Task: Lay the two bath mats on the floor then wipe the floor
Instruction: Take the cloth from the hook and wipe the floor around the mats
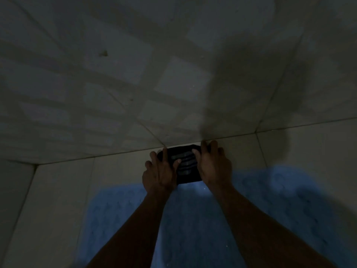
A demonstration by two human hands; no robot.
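A dark folded cloth (184, 165) with grey stripes lies on the pale tiled floor (116, 176), right against the foot of the wall. My left hand (160, 173) presses on its left side with fingers spread. Over the cloth's right side and far edge, my right hand (212, 165) lies with fingers curled. A blue bath mat (193, 219) is spread flat on the floor beneath my forearms, its far edge just short of the cloth. The room is dim, and only one mat is in view.
A tiled wall (135, 74) rises directly behind the cloth. A second wall (13, 190) meets it at a corner on the left. Bare floor tiles show left of the mat and to the right near the wall.
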